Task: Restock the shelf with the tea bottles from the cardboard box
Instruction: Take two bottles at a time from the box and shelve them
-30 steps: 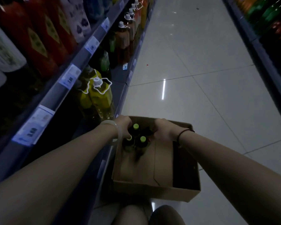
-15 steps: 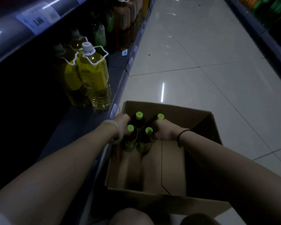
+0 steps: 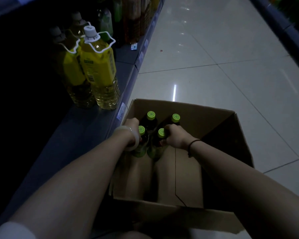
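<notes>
Where only three green caps showed a second ago, four tea bottles now stand out as a tight cluster in the far left corner of the cardboard box. Their lower ends seem to hang a little above the box bottom, which suggests the lift out has begun. Each bottle is upright, its long axis near vertical, with the cap pointing up towards the camera and the base down into the box. The left hand curls round the left pair and the right hand wraps the necks of the right pair, so the hands squeeze all four together. Just beside the box on the left runs the bottom shelf, where large yellow bottles stand further along, and the tiled floor stretches beyond.
</notes>
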`<state>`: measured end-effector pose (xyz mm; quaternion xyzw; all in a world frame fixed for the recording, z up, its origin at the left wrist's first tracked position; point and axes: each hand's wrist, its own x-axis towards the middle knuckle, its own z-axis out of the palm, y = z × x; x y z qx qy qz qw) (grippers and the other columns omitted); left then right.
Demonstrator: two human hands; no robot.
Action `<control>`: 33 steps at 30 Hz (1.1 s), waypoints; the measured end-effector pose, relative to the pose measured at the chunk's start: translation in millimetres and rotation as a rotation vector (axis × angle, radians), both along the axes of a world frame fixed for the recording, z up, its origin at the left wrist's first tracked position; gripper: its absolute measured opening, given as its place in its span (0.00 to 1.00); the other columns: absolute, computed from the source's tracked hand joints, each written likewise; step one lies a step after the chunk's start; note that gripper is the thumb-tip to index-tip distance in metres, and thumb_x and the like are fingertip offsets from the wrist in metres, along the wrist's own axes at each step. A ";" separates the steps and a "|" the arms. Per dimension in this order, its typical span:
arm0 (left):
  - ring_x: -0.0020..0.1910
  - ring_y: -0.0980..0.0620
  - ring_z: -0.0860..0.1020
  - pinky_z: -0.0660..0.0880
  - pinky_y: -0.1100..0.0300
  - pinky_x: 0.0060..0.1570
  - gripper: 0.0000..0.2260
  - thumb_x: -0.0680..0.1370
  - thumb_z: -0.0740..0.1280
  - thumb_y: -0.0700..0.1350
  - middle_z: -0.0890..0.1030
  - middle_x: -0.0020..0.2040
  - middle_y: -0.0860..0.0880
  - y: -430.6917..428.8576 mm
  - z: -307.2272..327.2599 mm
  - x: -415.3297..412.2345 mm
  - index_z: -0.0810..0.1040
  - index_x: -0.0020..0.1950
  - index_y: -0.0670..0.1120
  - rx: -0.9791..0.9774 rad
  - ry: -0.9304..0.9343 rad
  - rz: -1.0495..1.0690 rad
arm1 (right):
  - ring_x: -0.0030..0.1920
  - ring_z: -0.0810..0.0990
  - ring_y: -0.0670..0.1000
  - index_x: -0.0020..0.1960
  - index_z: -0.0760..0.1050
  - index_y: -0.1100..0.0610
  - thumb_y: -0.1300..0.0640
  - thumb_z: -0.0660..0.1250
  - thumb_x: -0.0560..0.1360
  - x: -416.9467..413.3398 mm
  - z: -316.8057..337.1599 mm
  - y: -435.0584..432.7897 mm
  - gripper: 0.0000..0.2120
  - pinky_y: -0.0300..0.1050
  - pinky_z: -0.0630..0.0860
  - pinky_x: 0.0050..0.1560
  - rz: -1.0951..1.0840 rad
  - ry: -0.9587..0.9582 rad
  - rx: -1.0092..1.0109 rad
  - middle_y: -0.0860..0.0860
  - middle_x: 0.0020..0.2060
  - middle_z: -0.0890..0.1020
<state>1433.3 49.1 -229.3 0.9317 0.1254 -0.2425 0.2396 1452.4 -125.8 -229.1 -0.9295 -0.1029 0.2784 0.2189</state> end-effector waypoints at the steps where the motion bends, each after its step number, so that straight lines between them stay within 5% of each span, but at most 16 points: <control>1: 0.61 0.40 0.76 0.74 0.51 0.60 0.25 0.69 0.75 0.43 0.77 0.61 0.39 -0.9 -2.2 0.3 0.73 0.64 0.40 -0.013 -0.007 0.029 | 0.56 0.78 0.56 0.61 0.73 0.61 0.56 0.74 0.69 0.5 -2.3 -0.7 0.23 0.49 0.76 0.55 -0.012 0.004 0.018 0.57 0.58 0.79; 5: 0.64 0.40 0.74 0.72 0.49 0.62 0.29 0.70 0.75 0.44 0.75 0.65 0.40 -2.4 -8.2 1.1 0.70 0.68 0.40 -0.052 -0.002 0.111 | 0.57 0.78 0.56 0.61 0.74 0.60 0.57 0.74 0.69 1.9 -12.4 -2.0 0.23 0.47 0.76 0.55 -0.045 -0.006 0.063 0.57 0.58 0.80; 10: 0.57 0.40 0.78 0.75 0.48 0.59 0.26 0.65 0.77 0.50 0.80 0.58 0.41 -3.2 -16.6 0.7 0.78 0.59 0.42 -0.085 0.063 0.146 | 0.59 0.77 0.56 0.62 0.73 0.59 0.58 0.74 0.68 4.4 -26.9 -3.7 0.23 0.46 0.74 0.57 -0.050 0.031 0.101 0.56 0.59 0.79; 19: 0.63 0.44 0.76 0.71 0.55 0.63 0.25 0.69 0.75 0.39 0.78 0.62 0.42 -0.4 -34.0 5.5 0.74 0.65 0.41 -0.347 0.070 0.231 | 0.65 0.74 0.54 0.68 0.69 0.57 0.61 0.73 0.68 8.0 -49.5 -7.3 0.30 0.49 0.71 0.66 -0.155 0.157 0.256 0.54 0.63 0.76; 33: 0.64 0.43 0.75 0.71 0.52 0.65 0.26 0.69 0.74 0.38 0.78 0.63 0.42 -14.7 21.9 -6.8 0.75 0.66 0.41 -0.411 0.141 0.187 | 0.61 0.78 0.53 0.65 0.73 0.59 0.64 0.73 0.67 -2.3 14.3 -40.6 0.27 0.49 0.74 0.64 -0.301 0.222 0.340 0.54 0.58 0.81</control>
